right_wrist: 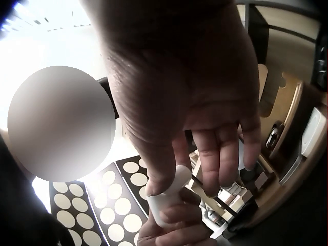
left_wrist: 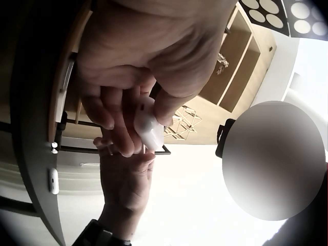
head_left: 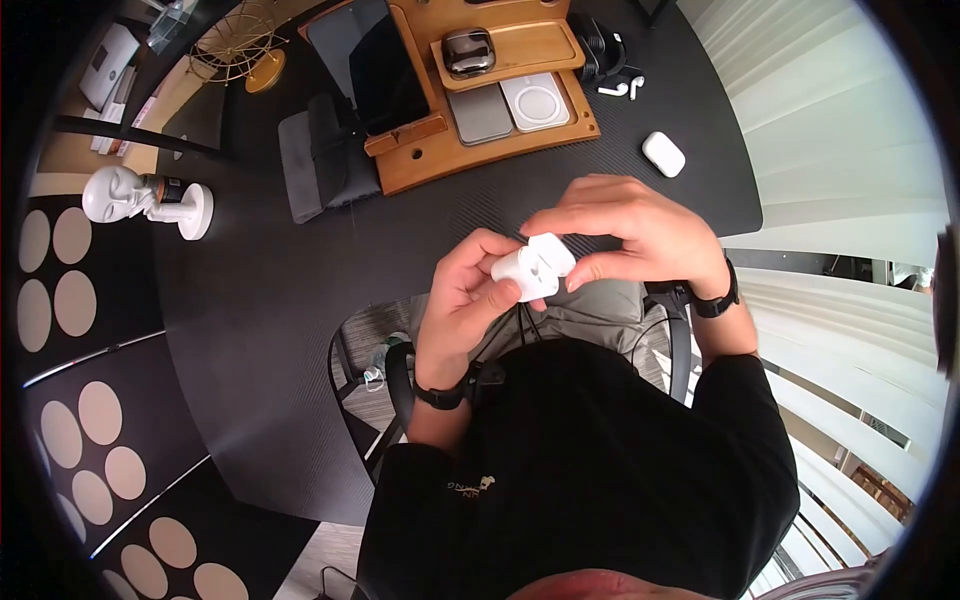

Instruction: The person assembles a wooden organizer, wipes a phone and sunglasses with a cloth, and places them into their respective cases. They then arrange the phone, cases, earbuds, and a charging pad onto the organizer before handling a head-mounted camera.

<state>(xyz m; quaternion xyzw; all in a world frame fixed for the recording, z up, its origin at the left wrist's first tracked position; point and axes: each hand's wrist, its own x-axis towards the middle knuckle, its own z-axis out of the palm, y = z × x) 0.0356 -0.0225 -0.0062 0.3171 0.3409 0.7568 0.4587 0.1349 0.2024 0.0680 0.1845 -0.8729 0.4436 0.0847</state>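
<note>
A small white case (head_left: 514, 276) with its lid (head_left: 551, 253) flipped up is gripped by the left hand (head_left: 462, 298), thumb along its front and fingers behind. The right hand (head_left: 645, 238) has its index finger at the lid's upper edge and its thumb at the other side, pinching the lid. In the left wrist view, the case (left_wrist: 149, 125) lies between the left thumb and fingers, with the right hand (left_wrist: 125, 182) beyond. The right wrist view shows the right thumb against the case (right_wrist: 163, 207) by the lid (right_wrist: 180, 179). The inside of the case is mostly hidden.
On the dark desk (head_left: 270, 300), another white case (head_left: 664, 154) lies at the right, near two white earbuds (head_left: 636, 88) and black headphones (head_left: 598, 48). A wooden organizer (head_left: 480, 160) stands at the back, a black pouch (head_left: 335, 165) beside it, a white figurine (head_left: 195, 212) far left.
</note>
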